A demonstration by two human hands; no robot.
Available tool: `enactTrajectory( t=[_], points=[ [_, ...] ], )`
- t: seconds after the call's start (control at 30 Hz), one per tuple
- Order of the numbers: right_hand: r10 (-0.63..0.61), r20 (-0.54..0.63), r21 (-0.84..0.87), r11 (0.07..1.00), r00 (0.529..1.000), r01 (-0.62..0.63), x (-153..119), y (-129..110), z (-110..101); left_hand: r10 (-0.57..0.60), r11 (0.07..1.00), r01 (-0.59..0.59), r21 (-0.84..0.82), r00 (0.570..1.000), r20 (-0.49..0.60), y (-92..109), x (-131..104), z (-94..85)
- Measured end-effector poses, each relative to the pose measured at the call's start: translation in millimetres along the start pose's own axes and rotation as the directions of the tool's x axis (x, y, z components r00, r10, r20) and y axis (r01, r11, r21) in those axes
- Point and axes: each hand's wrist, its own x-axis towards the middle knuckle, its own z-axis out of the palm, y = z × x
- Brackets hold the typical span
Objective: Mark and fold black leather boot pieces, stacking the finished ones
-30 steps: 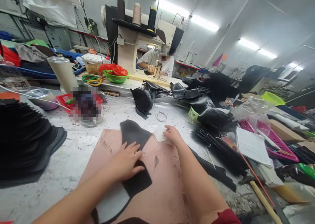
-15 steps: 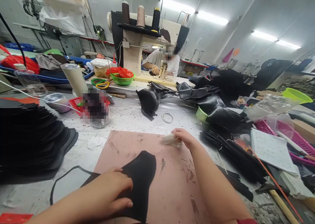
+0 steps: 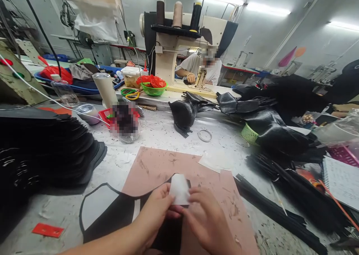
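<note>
A small white rectangular piece (image 3: pixel 179 189), like paper or thin backing, is held up before me. My left hand (image 3: pixel 157 206) pinches its left edge between thumb and fingers. At its right edge the fingers of my right hand (image 3: pixel 209 215) close on it, slightly blurred. Beneath both hands lies a flat black cut piece (image 3: pixel 171 232), partly hidden by them, on a scuffed pink mat (image 3: pixel 151 163). To its left spreads another black piece (image 3: pixel 112 215) with a thin curved black edge and a white area. More white pieces (image 3: pixel 214 162) rest at the mat's upper right.
A tall stack of black pieces (image 3: pixel 56 150) stands left, near a red tag (image 3: pixel 48 230). Black strips (image 3: pixel 280 214) and a notebook (image 3: pixel 343 180) lie right. A metal ring (image 3: pixel 205 135) sits beyond the mat. Behind, a person (image 3: pixel 213 70) sits at a sewing machine (image 3: pixel 165 60).
My right hand has come back from the far edge of the mat with a white piece. My left hand has lifted off the black piece to take hold of it too. The view has shifted left.
</note>
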Motion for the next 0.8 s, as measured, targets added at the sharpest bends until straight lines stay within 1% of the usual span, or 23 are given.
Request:
enactTrajectory(
  t=[0.03,0.07,0.1,0.13,0.17,0.2,0.23,0.27,0.3,0.33,0.37,0.4,0.43,0.47,0.5,0.53,0.57,0.6,0.63,0.67,0.8],
  points=[
    [0.14,-0.013,0.095,0.986,0.99,-0.138,-2,5,-1,-0.022,1.0,0.023,0.02,1.0,-0.015,0,-1,-3.0],
    [0.291,0.006,0.213,0.934,0.957,-0.286,-3,12,-2,-0.045,0.998,0.045,0.047,0.999,-0.011,1,-2,-5.8],
    [0.418,0.059,0.337,0.847,0.907,-0.412,-4,18,-1,-0.066,0.995,0.066,0.081,0.998,0.006,1,-3,-8.3],
    [0.501,0.123,0.449,0.742,0.857,-0.498,-6,23,0,-0.096,0.988,0.092,0.122,0.995,0.026,2,-4,-10.3],
    [0.551,0.169,0.54,0.642,0.817,-0.544,-9,27,2,-0.125,0.978,0.117,0.171,0.992,0.037,3,-4,-12.0],
    [0.581,0.183,0.603,0.571,0.793,-0.557,-11,29,5,-0.15,0.963,0.137,0.233,0.988,0.038,4,-3,-13.5],
    [0.601,0.173,0.635,0.537,0.78,-0.555,-13,29,8,-0.159,0.938,0.14,0.316,0.987,0.035,5,-2,-15.0],
    [0.61,0.157,0.636,0.539,0.776,-0.552,-15,29,10,-0.144,0.896,0.114,0.428,0.989,0.037,6,-1,-16.7],
    [0.61,0.142,0.609,0.567,0.78,-0.554,-15,26,12,-0.099,0.827,0.055,0.559,0.994,0.049,7,0,-18.6],
    [0.6,0.13,0.56,0.612,0.789,-0.558,-15,24,12,-0.031,0.721,-0.026,0.693,0.997,0.069,8,2,-20.6],
    [0.584,0.116,0.495,0.667,0.803,-0.557,-13,21,11,0.053,0.579,-0.11,0.808,0.994,0.098,10,3,-22.4],
    [0.562,0.098,0.422,0.724,0.821,-0.545,-11,17,10,0.133,0.418,-0.171,0.892,0.983,0.126,12,4,-24.1],
    [0.535,0.076,0.351,0.775,0.841,-0.525,-7,15,8,0.204,0.265,-0.203,0.943,0.967,0.151,15,5,-25.4],
    [0.506,0.057,0.287,0.817,0.861,-0.499,-4,12,6,0.251,0.136,-0.206,0.969,0.954,0.167,19,7,-26.5],
    [0.477,0.047,0.232,0.849,0.877,-0.474,0,10,5,0.276,0.036,-0.193,0.981,0.945,0.176,23,9,-27.3],
    [0.451,0.045,0.183,0.874,0.892,-0.451,4,9,4,0.288,-0.037,-0.176,0.984,0.941,0.179,27,11,-28.2],
    [0.425,0.049,0.139,0.893,0.904,-0.428,8,9,4,0.29,-0.081,-0.159,0.984,0.941,0.176,30,14,-29.3],
    [0.402,0.055,0.098,0.909,0.914,-0.406,12,9,5,0.288,-0.098,-0.144,0.985,0.943,0.166,34,18,-30.8],
    [0.385,0.064,0.058,0.919,0.921,-0.389,16,10,6,0.284,-0.091,-0.133,0.987,0.946,0.154,36,23,-32.8],
    [0.373,0.075,0.023,0.927,0.925,-0.375,18,11,8,0.279,-0.065,-0.125,0.99,0.95,0.138,38,27,-35.2],
    [0.371,0.106,-0.047,0.929,0.923,-0.368,23,16,12,0.238,0.118,-0.117,0.986,0.967,0.086,35,39,-45.0]
  ],
)
